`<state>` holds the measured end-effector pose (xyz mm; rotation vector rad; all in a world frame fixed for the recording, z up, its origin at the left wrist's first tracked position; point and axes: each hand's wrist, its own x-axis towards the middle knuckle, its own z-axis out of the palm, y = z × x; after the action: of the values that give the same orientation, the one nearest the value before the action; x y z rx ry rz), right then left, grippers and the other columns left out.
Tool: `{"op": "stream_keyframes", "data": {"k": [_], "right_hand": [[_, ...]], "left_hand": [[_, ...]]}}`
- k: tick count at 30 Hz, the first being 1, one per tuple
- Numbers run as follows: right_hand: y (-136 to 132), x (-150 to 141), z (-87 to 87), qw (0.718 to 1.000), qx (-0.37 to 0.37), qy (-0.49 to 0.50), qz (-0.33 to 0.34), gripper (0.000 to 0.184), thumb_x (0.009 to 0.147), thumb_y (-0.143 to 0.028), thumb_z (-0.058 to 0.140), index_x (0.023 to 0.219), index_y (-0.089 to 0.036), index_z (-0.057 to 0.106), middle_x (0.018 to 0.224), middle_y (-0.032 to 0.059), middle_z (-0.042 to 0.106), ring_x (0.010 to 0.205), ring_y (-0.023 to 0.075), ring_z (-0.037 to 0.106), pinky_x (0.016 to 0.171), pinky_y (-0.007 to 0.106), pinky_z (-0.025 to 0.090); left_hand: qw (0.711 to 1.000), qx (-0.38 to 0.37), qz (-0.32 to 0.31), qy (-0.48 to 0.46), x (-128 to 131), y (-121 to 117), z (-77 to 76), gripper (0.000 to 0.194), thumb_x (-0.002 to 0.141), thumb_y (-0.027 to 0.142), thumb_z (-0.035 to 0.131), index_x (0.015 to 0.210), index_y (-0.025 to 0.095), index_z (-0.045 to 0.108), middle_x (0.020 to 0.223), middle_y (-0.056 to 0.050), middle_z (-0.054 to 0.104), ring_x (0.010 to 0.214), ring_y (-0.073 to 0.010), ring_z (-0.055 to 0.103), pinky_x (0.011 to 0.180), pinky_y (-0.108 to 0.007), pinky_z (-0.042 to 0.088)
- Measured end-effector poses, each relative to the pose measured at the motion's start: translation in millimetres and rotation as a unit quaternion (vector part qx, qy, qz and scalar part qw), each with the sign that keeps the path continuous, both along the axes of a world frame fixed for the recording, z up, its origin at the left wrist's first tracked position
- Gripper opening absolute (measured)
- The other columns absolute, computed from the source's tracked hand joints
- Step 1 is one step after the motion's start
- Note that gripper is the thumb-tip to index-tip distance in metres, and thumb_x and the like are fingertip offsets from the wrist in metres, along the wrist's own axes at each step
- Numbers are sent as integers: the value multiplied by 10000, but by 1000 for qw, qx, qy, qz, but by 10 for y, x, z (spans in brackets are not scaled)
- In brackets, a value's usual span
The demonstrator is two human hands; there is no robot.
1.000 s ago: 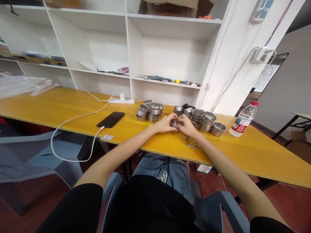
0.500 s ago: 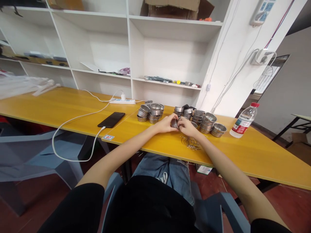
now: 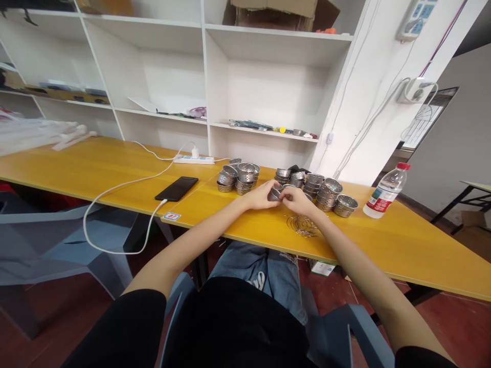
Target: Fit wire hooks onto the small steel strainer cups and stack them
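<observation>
My left hand (image 3: 261,198) and my right hand (image 3: 297,200) meet over the yellow table (image 3: 402,245), both closed around one small perforated metal cup (image 3: 274,194). The cup is tilted between my fingertips. A pile of thin wire rings (image 3: 303,225) lies on the table just under my right wrist. Behind my hands stand two groups of the same metal cups, one to the left (image 3: 238,178) and one to the right (image 3: 326,193), several of them stacked.
A black phone (image 3: 176,188) lies left of the cups, plugged by a white cable (image 3: 115,214) into a power strip (image 3: 194,160). A water bottle (image 3: 385,191) stands at the right. White shelves (image 3: 207,76) rise behind the table. Blue chairs stand below.
My hands stay together on the cup; my fingers have shifted slightly around it. The view has drifted a little.
</observation>
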<state>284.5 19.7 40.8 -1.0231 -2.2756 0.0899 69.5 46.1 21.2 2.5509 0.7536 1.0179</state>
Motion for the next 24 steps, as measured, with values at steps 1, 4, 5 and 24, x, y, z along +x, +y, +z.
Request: {"op": "stream_keyframes", "data": {"k": [1, 4, 5, 24], "right_hand": [[-2, -3, -2, 1000, 4, 4, 4, 200, 768, -111, 568, 823, -163, 753, 840, 58, 664, 695, 162, 586, 689, 295, 472], [-16, -5, 12, 1000, 22, 16, 7, 227, 802, -121, 573, 898, -162, 774, 949, 86, 684, 729, 168, 618, 725, 315, 509], [-23, -3, 23, 999, 32, 18, 4, 232, 810, -119, 568, 904, -164, 775, 962, 90, 687, 732, 170, 620, 739, 324, 516], [-82, 89, 149, 975, 110, 46, -185, 192, 884, -203, 559, 938, -195, 742, 986, 103, 698, 837, 237, 635, 802, 360, 516]], "left_hand": [[1000, 2, 16, 19, -13, 2, 5, 629, 824, 459, 730, 1338, 202, 474, 1376, -161, 595, 1243, -318, 604, 1075, -458, 471], [991, 14, 88, 96, -41, -14, 20, 552, 859, 508, 670, 1294, 202, 518, 1355, -162, 608, 1255, -364, 589, 1075, -516, 450], [986, 21, 114, 118, -44, -27, 21, 525, 872, 519, 646, 1274, 200, 533, 1331, -161, 617, 1252, -375, 581, 1070, -534, 445], [956, 203, 81, 194, 223, -267, 2, 219, 974, 275, 478, 1007, 180, 672, 1067, -152, 677, 1079, -303, 602, 951, -434, 479]]}}
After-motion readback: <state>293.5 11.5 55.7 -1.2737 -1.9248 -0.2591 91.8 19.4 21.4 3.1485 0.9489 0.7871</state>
